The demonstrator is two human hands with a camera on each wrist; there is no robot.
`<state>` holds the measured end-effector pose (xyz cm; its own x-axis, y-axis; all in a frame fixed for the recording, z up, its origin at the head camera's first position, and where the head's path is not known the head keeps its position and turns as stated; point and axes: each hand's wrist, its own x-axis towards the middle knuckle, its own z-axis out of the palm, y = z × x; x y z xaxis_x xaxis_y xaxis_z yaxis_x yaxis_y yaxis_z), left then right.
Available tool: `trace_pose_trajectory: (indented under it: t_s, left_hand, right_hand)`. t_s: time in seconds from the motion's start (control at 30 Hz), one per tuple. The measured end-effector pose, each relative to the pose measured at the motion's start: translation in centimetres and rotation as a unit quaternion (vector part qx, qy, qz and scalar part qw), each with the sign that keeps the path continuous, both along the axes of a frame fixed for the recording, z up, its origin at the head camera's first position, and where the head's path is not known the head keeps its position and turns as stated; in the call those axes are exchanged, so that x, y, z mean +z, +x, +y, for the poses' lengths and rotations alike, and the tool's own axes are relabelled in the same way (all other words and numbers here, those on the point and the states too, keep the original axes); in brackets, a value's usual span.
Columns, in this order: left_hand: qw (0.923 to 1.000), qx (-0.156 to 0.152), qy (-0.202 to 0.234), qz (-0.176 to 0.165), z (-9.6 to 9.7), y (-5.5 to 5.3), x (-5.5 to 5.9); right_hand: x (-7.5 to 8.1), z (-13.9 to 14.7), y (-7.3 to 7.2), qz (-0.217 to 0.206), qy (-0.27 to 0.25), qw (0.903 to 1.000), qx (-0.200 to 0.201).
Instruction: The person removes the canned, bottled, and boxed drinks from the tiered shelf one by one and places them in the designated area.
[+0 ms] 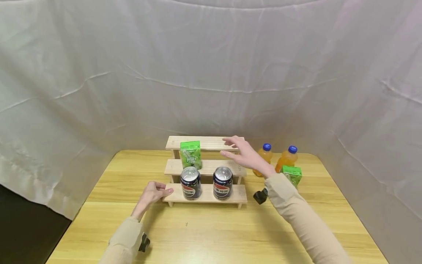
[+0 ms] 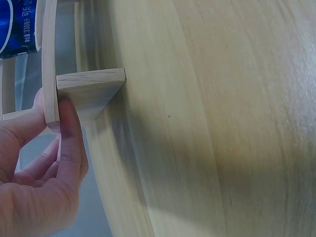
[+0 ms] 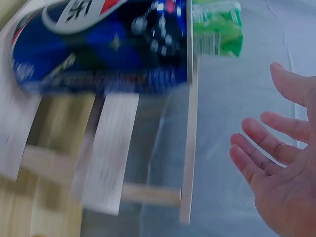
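Observation:
A three-step wooden display rack (image 1: pixel 238 193) stands on the table. My left hand (image 1: pixel 151 192) pinches the left end of its lowest board between thumb and fingers; the left wrist view shows the board's edge (image 2: pixel 50 94) in that grip. Two dark blue cola cans, one left (image 1: pixel 190 185) and one right (image 1: pixel 222 185), stand upright on the lowest step. Behind the left can, a green drink carton (image 1: pixel 190 156) is upright on the middle step. Over the rack's right side hovers my right hand (image 1: pixel 245 156), fingers spread and holding nothing, apart from the right can (image 3: pixel 103 49).
To the right of the rack stand two orange drink bottles with blue caps, one nearer the rack (image 1: pixel 266 154) and one farther right (image 1: pixel 288 158). Another green carton (image 1: pixel 292 174) is in front of them, partly behind my right sleeve. Grey cloth (image 1: pixel 211 73) encloses the table (image 1: pixel 211 234).

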<state>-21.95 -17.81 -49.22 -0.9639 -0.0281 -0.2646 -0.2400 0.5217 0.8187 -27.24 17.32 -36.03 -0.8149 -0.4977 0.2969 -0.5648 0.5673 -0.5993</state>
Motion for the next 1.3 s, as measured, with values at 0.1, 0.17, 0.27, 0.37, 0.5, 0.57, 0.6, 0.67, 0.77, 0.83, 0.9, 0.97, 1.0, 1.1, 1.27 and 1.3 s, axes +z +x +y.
trace_pose_trajectory:
  t_s: [0.1,0.17,0.27,0.37,0.5,0.57,0.6,0.67,0.77,0.83,0.9,0.97,1.0,1.1,1.27,1.3]
  left_hand:
    - [1.0,-0.001,-0.003,0.002,0.0,0.0,0.0]
    - [1.0,-0.001,-0.004,0.004,0.0,0.0,0.0]
    - [1.0,-0.001,-0.002,0.004,-0.1,0.0,0.0]
    - [1.0,-0.001,0.002,0.004,-0.1,0.0,-0.1]
    - [1.0,-0.001,0.002,0.003,-0.1,0.0,-0.1]
    - [1.0,-0.001,0.0,0.004,-0.1,0.0,-0.1]
    - [1.0,-0.001,0.0,0.004,-0.1,-0.1,-0.2]
    - [1.0,-0.001,-0.001,0.005,-0.1,-0.1,-0.2]
    - [1.0,-0.001,0.001,0.008,-0.1,-0.1,-0.2]
    - [1.0,-0.002,0.002,0.009,-0.1,-0.1,-0.2]
    - [1.0,-0.002,0.003,0.009,-0.1,-0.1,-0.2]
    - [0.9999,-0.003,0.002,0.01,-0.1,-0.1,-0.2]
    - [0.9999,-0.004,0.003,0.01,-0.1,-0.1,-0.1]
    - [0.9999,-0.005,0.003,0.011,-0.1,-0.1,-0.1]
    - [1.0,-0.004,0.003,0.007,-0.1,-0.1,-0.1]
    - [1.0,-0.005,0.002,0.006,-0.1,-0.1,-0.1]
  right_hand:
    - [-0.1,-1.7,-0.4,-0.015,0.012,0.9998,0.007]
    - [-0.2,-2.6,-0.8,-0.019,0.019,0.9996,0.012]
    - [-0.6,-3.8,-1.2,-0.026,0.027,0.9991,0.017]
    - [-0.8,-4.7,-1.4,-0.037,0.027,0.9987,0.025]
    - [-1.0,-5.7,-1.6,-0.052,0.022,0.9978,0.034]
    - [-1.0,-6.0,-1.7,-0.059,0.024,0.9973,0.036]
    - [-1.1,-6.2,-1.7,-0.062,0.026,0.9971,0.035]
    - [-1.1,-6.6,-1.7,-0.067,0.028,0.9967,0.035]
    - [-1.0,-7.0,-1.7,-0.069,0.029,0.9966,0.035]
    - [-1.0,-7.2,-1.8,-0.067,0.021,0.997,0.032]
    - [-1.0,-7.4,-1.9,-0.064,0.015,0.9976,0.024]
    - [-1.0,-7.7,-2.1,-0.06,0.006,0.998,0.02]
    - [-1.0,-7.9,-2.1,-0.059,0.003,0.998,0.019]
    - [-1.0,-8.4,-2.3,-0.067,-0.005,0.9976,0.019]
    - [-0.9,-9.3,-2.5,-0.074,-0.008,0.9971,0.017]
    - [-0.9,-9.5,-2.5,-0.072,-0.004,0.9973,0.018]
